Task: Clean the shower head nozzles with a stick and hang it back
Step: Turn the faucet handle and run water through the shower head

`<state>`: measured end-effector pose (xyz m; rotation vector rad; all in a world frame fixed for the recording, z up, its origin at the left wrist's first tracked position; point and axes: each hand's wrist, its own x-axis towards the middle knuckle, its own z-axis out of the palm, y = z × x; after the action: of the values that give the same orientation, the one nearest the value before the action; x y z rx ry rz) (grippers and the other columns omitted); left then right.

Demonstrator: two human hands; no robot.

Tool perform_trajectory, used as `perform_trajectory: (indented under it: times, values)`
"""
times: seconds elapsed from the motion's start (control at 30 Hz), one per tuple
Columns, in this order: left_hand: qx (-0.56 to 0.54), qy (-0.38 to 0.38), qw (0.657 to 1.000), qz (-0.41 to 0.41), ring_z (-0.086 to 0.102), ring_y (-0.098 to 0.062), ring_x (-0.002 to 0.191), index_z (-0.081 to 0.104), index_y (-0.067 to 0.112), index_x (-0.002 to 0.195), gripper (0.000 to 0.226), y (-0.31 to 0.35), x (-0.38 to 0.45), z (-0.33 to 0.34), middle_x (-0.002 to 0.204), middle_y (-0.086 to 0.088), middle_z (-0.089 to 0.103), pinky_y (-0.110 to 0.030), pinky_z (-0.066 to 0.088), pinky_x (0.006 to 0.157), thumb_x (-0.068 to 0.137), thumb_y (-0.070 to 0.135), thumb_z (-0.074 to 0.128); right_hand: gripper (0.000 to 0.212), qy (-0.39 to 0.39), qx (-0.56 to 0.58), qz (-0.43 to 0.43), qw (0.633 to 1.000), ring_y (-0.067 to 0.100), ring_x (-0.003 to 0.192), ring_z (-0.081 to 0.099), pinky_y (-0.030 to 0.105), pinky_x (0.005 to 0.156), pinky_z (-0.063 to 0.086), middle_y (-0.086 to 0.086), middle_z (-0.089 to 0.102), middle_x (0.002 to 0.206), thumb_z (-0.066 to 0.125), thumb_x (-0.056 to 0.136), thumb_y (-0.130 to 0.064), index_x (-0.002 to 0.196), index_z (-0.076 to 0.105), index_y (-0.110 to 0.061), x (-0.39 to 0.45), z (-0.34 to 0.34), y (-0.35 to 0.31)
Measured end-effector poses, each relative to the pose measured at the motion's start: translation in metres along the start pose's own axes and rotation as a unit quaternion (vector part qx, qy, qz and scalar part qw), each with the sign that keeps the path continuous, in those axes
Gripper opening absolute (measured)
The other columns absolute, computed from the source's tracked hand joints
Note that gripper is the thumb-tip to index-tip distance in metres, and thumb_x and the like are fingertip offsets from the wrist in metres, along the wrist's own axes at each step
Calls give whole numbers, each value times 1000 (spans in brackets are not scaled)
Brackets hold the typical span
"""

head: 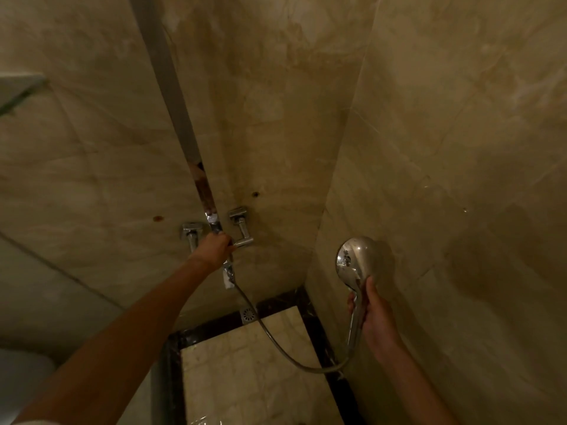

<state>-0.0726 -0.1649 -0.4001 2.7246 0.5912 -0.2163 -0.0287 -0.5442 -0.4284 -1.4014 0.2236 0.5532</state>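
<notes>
I can read no text, label, brand or number anywhere around the chrome shower mixer (216, 233); its metal and the tiles beside it look unmarked.

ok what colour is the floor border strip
Black border strip, framing pale floor tiles; head view.

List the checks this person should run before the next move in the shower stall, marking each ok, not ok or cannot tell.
1. Right hand has a firm grip on the round chrome shower head: ok.
2. Left hand on the chrome wall mixer tap: ok.
3. Cleaning stick within view: not ok, none visible.
4. Nozzle face turned toward the person: not ok, its back shows.
5. Flexible metal hose hanging free of kinks: ok.
6. Water off: cannot tell.
</notes>
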Motion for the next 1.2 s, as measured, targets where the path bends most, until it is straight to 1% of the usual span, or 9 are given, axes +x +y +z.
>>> perform_trajectory:
  times: [0.1, 0.2, 0.27, 0.37, 0.57, 0.73, 0.9, 1.07, 1.2]
  values:
    - [-4, -2, 1000, -1, 62, -28, 104, 64, 4, 114, 25, 2, 0, -2, 116, -17, 64, -37, 49, 87, 100, 21, 53, 68, 1, -9, 0, 1000, 15, 60, 63, 33, 65, 47, 6, 68, 69, 63, 70, -77, 86, 79, -14, 3, -1, 1]
    - [-8, -8, 1000, -4, 63, -29, 104, 66, 3, 113, 24, 3, 0, -3, 115, -18, 65, -37, 49, 86, 99, 20, 54, 70, -5, -20, 5, 1000, 15, 63, 64, 34, 68, 49, 6, 68, 72, 65, 64, -84, 82, 80, -17, 6, -3, 2]
    - [-15, -11, 1000, -5, 63, -29, 103, 67, 4, 112, 24, 3, 1, -3, 113, -18, 66, -37, 50, 85, 99, 19, 55, 73, -7, -26, 12, 1000, 17, 67, 63, 36, 72, 48, 7, 69, 74, 65, 64, -85, 82, 79, -15, 10, -5, 3]
    - [-20, -12, 1000, -8, 63, -30, 105, 67, 4, 114, 24, 3, 1, -4, 116, -19, 65, -37, 50, 87, 98, 20, 56, 74, -5, -36, 8, 999, 18, 70, 64, 38, 75, 47, 7, 69, 76, 63, 68, -84, 85, 79, -14, 14, -6, 3]
    - [-19, -13, 1000, -5, 62, -31, 109, 67, 4, 117, 26, 3, 0, -6, 119, -19, 65, -38, 50, 91, 98, 19, 56, 72, -6, -46, 16, 999, 19, 68, 64, 37, 72, 49, 9, 68, 77, 62, 71, -84, 83, 78, -14, 17, -8, 4]
    - [-24, -16, 1000, -5, 62, -31, 110, 66, 2, 118, 27, 5, 0, -8, 120, -20, 65, -40, 49, 93, 99, 19, 56, 71, -6, -38, 14, 999, 18, 67, 62, 36, 71, 47, 7, 67, 74, 62, 71, -83, 82, 79, -15, 19, -7, 4]
    - [-28, -19, 999, -15, 62, -30, 109, 65, 3, 119, 27, 6, 0, -9, 119, -19, 65, -38, 50, 93, 99, 19, 56, 75, 0, -36, 7, 999, 19, 68, 64, 37, 73, 49, 10, 68, 76, 63, 68, -83, 85, 79, -12, 20, -7, 4]
    - [-21, -15, 999, -24, 62, -29, 107, 67, 4, 115, 24, 7, 0, -4, 117, -18, 65, -39, 51, 92, 98, 17, 56, 77, 1, -54, 0, 999, 23, 73, 64, 42, 79, 48, 10, 68, 77, 61, 70, -84, 85, 77, -10, 20, -8, 5]
    - [-22, -11, 999, -33, 63, -31, 106, 69, 4, 107, 21, 9, 0, -2, 116, -20, 65, -38, 51, 89, 97, 15, 55, 76, -5, -53, -1, 999, 22, 73, 66, 41, 77, 50, 10, 70, 78, 62, 69, -84, 85, 78, -12, 18, -8, 3]
